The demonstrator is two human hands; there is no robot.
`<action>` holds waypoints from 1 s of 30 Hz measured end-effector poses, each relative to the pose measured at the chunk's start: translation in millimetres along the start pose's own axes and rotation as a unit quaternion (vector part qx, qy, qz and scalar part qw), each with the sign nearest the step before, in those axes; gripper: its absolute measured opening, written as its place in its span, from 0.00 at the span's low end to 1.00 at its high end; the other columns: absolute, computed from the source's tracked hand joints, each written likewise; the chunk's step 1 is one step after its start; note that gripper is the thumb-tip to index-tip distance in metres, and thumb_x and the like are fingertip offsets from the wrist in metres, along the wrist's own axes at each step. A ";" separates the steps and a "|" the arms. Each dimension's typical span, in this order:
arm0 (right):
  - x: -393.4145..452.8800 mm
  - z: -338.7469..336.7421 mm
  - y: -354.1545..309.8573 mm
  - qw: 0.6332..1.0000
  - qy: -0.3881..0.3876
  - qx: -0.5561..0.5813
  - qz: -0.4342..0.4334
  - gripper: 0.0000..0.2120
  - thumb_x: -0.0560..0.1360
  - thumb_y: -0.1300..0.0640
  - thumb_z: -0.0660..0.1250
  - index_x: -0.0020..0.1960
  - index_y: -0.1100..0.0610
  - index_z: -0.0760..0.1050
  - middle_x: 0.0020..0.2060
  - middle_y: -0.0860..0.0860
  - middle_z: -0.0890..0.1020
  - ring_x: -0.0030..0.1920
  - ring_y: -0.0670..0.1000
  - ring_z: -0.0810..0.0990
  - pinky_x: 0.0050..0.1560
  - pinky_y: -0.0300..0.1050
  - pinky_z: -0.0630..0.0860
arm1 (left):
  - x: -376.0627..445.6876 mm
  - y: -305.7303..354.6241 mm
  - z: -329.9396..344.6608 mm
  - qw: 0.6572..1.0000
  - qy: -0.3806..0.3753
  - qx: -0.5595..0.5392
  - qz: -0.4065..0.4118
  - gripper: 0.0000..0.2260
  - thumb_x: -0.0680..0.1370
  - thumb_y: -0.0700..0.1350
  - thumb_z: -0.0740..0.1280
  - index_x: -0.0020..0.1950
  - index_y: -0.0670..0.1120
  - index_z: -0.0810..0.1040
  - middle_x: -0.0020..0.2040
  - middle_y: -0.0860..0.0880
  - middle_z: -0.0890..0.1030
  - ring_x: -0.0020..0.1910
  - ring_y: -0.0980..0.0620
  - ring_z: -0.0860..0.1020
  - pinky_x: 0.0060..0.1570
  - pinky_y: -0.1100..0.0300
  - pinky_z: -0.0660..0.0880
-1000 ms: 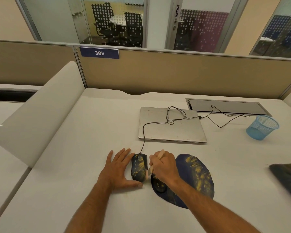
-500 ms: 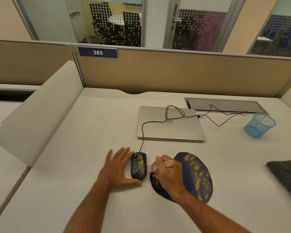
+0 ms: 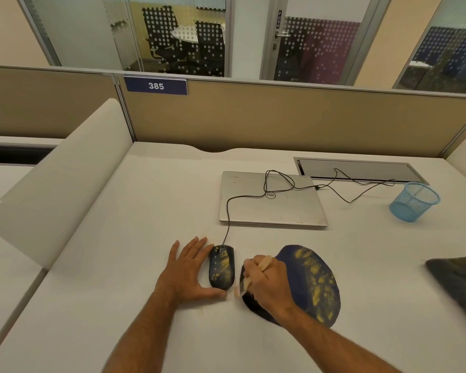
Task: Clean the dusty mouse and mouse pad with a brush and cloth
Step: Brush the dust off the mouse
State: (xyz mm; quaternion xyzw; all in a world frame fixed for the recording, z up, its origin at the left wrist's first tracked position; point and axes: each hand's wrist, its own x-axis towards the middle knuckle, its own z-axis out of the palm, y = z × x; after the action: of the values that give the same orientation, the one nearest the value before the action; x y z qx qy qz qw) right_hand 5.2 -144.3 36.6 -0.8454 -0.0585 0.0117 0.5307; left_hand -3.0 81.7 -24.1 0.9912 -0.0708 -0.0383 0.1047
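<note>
On the near part of the white desk point(image 3: 151, 211) sits the action: a dark mouse point(image 3: 221, 266), speckled with yellow dust, lies just left of the dark blue mouse pad point(image 3: 310, 281), which carries its own yellow streaks. Left hand point(image 3: 190, 273) lies flat beside the mouse, fingers straight and spread, thumb running along the mouse's near end, bracing it from the side rather than gripping. Right hand point(image 3: 267, 284) is curled round a pale wooden brush point(image 3: 261, 265), the handle poking out above the knuckles; the pale bristle end shows low down in the gap between mouse and pad, though it is too blurred to say whether it touches anything. The hand itself hovers over the pad's left edge.

So this reads as the brushing step on the mouse, and early in it, since plenty of dust shows on the shell. The next move calls for bringing the bristles back up onto the mouse's top and sweeping along it, with the left hand pinning it so the cable point(image 3: 228, 211) does not tug it away. Pad brushing comes after, and the dark cloth point(image 3: 457, 281) lies well off to the right, untouched, for the wipe-down.
</note>
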 end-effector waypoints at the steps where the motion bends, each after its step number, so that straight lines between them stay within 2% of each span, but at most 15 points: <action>1: 6.9 -2.1 -3.1 1.000 0.022 0.002 0.003 0.19 0.77 0.55 0.65 0.29 0.59 0.73 0.25 0.57 0.76 0.25 0.52 0.72 0.26 0.51 0.72 | 0.3 0.1 -0.3 1.000 -0.005 0.002 -0.001 0.58 0.59 0.87 0.51 0.82 0.55 0.49 0.82 0.55 0.47 0.79 0.56 0.40 0.76 0.43 0.33; 4: 32.8 -5.7 -18.3 0.998 0.053 0.010 0.015 0.16 0.78 0.48 0.65 0.34 0.54 0.77 0.27 0.52 0.80 0.26 0.50 0.80 0.27 0.49 0.79 | 0.4 0.4 -0.7 1.000 -0.005 0.001 -0.002 0.58 0.59 0.87 0.51 0.81 0.56 0.49 0.82 0.55 0.47 0.80 0.56 0.41 0.76 0.42 0.35; 8: 59.7 2.2 -30.6 0.998 0.012 0.023 0.049 0.14 0.78 0.46 0.65 0.36 0.48 0.79 0.30 0.49 0.83 0.27 0.47 0.83 0.32 0.48 0.83 | 0.0 1.1 -1.1 1.000 -0.005 0.001 -0.004 0.58 0.59 0.87 0.51 0.81 0.56 0.49 0.82 0.55 0.47 0.80 0.55 0.41 0.76 0.42 0.35; 10: 66.9 8.7 -31.6 0.998 -0.007 0.015 0.061 0.15 0.78 0.46 0.64 0.36 0.49 0.79 0.29 0.48 0.83 0.28 0.48 0.83 0.33 0.49 0.83 | 0.3 1.6 -2.1 1.000 -0.009 0.002 -0.005 0.58 0.59 0.87 0.50 0.81 0.56 0.49 0.82 0.55 0.47 0.80 0.55 0.41 0.76 0.42 0.35; 13: 72.6 16.2 -31.9 0.995 -0.037 -0.016 0.086 0.19 0.78 0.46 0.63 0.38 0.58 0.81 0.28 0.51 0.83 0.27 0.49 0.83 0.34 0.50 0.84 | 0.0 1.9 -3.1 1.000 -0.011 -0.002 -0.006 0.58 0.59 0.87 0.51 0.81 0.56 0.48 0.82 0.55 0.47 0.80 0.55 0.41 0.76 0.42 0.34; 15: 74.2 17.3 -32.9 0.993 -0.045 -0.021 0.104 0.20 0.78 0.48 0.63 0.36 0.61 0.80 0.27 0.54 0.82 0.24 0.49 0.81 0.30 0.50 0.83 | -0.6 1.8 -3.5 1.000 -0.009 -0.002 -0.004 0.58 0.59 0.87 0.51 0.81 0.56 0.48 0.82 0.55 0.47 0.80 0.55 0.41 0.76 0.43 0.33; 18: 76.7 14.0 -36.0 0.995 -0.009 -0.007 0.104 0.19 0.77 0.49 0.63 0.33 0.58 0.79 0.26 0.53 0.81 0.21 0.49 0.79 0.23 0.45 0.79 | -0.1 1.7 -3.5 1.000 -0.009 -0.008 -0.003 0.57 0.59 0.87 0.52 0.81 0.56 0.49 0.82 0.55 0.47 0.80 0.55 0.41 0.76 0.42 0.33; 20: 75.9 13.1 -38.4 0.996 0.006 -0.014 0.088 0.20 0.78 0.47 0.62 0.35 0.58 0.79 0.26 0.53 0.82 0.22 0.49 0.80 0.26 0.46 0.80 | -0.1 2.1 -3.5 1.000 -0.015 -0.007 -0.005 0.57 0.59 0.87 0.51 0.81 0.57 0.48 0.82 0.55 0.47 0.80 0.54 0.41 0.76 0.42 0.33; 23: 71.3 15.3 -39.0 0.995 -0.025 -0.030 0.093 0.21 0.79 0.46 0.62 0.37 0.61 0.79 0.29 0.56 0.83 0.27 0.53 0.83 0.33 0.50 0.83 | -0.5 2.2 -3.1 1.000 -0.010 -0.004 -0.004 0.57 0.59 0.87 0.51 0.81 0.57 0.48 0.82 0.55 0.47 0.80 0.54 0.41 0.76 0.42 0.33; 25: 67.8 15.4 -37.6 0.994 -0.032 -0.047 0.097 0.21 0.78 0.48 0.62 0.37 0.64 0.79 0.31 0.59 0.83 0.31 0.57 0.83 0.31 0.53 0.83 | -0.3 1.9 -3.1 1.000 -0.007 -0.005 -0.003 0.58 0.59 0.87 0.52 0.81 0.56 0.48 0.82 0.55 0.47 0.80 0.55 0.41 0.76 0.43 0.33; 27: 65.9 14.3 -37.5 0.995 -0.013 -0.043 0.087 0.21 0.78 0.49 0.62 0.36 0.64 0.79 0.30 0.58 0.82 0.29 0.57 0.82 0.27 0.52 0.81 | 0.2 1.6 -3.2 1.000 -0.006 -0.004 -0.004 0.58 0.59 0.87 0.52 0.81 0.56 0.48 0.82 0.55 0.47 0.80 0.55 0.41 0.76 0.43 0.32; 30: 62.1 13.8 -39.0 0.997 0.014 -0.043 0.065 0.22 0.79 0.46 0.61 0.36 0.62 0.79 0.29 0.57 0.82 0.29 0.56 0.82 0.30 0.53 0.82 | 0.2 1.3 -2.2 1.000 -0.006 -0.005 -0.001 0.57 0.59 0.87 0.51 0.81 0.56 0.48 0.82 0.55 0.47 0.80 0.55 0.40 0.76 0.42 0.33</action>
State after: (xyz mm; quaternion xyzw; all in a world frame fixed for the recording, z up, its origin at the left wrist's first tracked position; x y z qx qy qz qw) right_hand 62.4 -108.3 68.2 -0.8697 0.0034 0.0323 0.4925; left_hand -2.8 80.8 -21.7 0.9906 -0.0699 -0.0447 0.1088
